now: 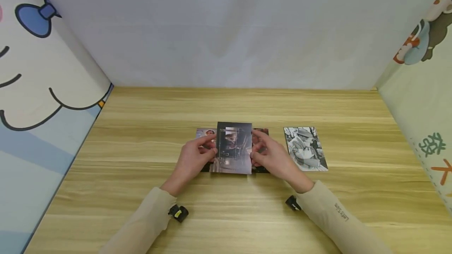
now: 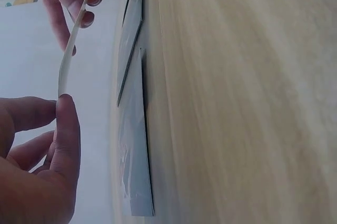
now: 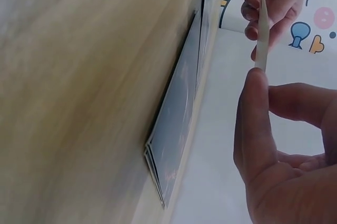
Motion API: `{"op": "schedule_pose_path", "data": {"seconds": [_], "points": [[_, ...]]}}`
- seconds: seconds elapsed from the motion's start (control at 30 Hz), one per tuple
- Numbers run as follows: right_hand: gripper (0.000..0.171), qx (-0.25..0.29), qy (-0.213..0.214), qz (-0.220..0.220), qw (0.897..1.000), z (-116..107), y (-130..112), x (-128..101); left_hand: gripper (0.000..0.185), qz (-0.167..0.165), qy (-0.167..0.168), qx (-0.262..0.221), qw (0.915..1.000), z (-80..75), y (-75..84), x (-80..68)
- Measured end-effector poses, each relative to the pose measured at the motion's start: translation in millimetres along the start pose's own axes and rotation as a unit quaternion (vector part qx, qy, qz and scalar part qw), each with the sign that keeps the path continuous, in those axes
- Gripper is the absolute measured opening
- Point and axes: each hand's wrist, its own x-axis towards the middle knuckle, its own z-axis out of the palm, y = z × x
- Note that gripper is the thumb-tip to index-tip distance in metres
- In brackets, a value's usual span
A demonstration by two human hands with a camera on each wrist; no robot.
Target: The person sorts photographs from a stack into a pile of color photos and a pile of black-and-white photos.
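A dark photo card (image 1: 234,150) is held up between both hands, raised off the table. My left hand (image 1: 193,158) pinches its left edge between thumb and fingers; my right hand (image 1: 275,159) pinches the right edge the same way. Both wrist views show the card (image 2: 67,66) edge-on and slightly bowed. Behind it in the head view lie two more photo cards, the left one (image 1: 203,132) and the right one (image 1: 263,131), mostly hidden by the held card and hands. Right of my right hand lies a black-and-white photo card (image 1: 305,149), flat on the table.
The wood-grain table (image 1: 233,218) ends at a pale back wall (image 1: 233,38). Cartoon-printed panels stand at the left (image 1: 42,89) and right (image 1: 416,101). In the right wrist view, a small stack of cards (image 3: 171,139) lies on the tabletop.
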Motion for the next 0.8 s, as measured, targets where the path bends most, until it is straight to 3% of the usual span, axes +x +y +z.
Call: {"op": "schedule_pose_path", "data": {"seconds": [0.33, 0.8], "points": [[0.07, 0.004, -0.009, -0.01, 1.0, 6.7, -3.5, 3.0, 0.046, -0.005, 0.008, 0.002, 1.0, -8.6, -3.7, -4.3], [0.07, -0.036, -0.025, -0.007, 0.999, 14.8, -13.9, 7.9, 0.049, -0.012, 0.017, 0.006, 0.9998, -20.9, -10.1, -5.2]]}}
